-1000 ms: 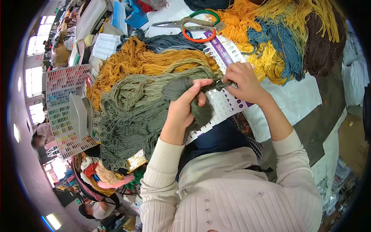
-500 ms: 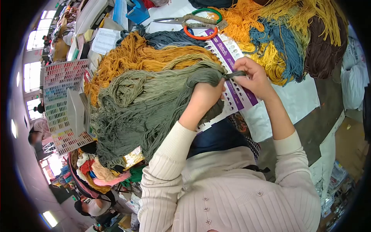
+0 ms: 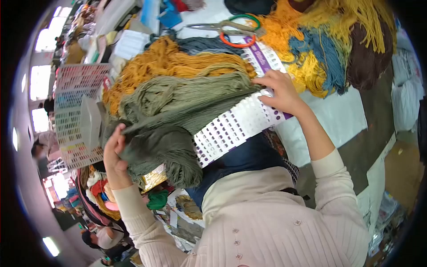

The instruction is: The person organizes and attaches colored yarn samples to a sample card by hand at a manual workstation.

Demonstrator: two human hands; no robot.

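Observation:
My left hand (image 3: 116, 153) is at the far end of the dark grey-green yarn (image 3: 173, 149), its fingers curled at the strands and slightly blurred. Part of that yarn stretches toward the card; the rest is bunched below. On the white and purple punched card (image 3: 227, 129), my right hand (image 3: 282, 93) rests with thumb and forefinger apart, beside the yarn's near end. Light sage-green yarn (image 3: 191, 91) lies above the dark yarn, and golden-orange yarn (image 3: 155, 62) lies beyond it.
Scissors (image 3: 227, 29) with green and orange handles lie beyond the card. Yellow (image 3: 311, 73), blue (image 3: 327, 53) and dark brown (image 3: 367, 58) yarns are at the right. A slotted plastic rack (image 3: 75, 115) stands at the left. A person (image 3: 104, 236) sits in the lower left background.
My left hand has moved from the card to the far left, and the dark yarn's bundle is now spread and folded. My right hand's fingers have opened, uncovering more of the card.

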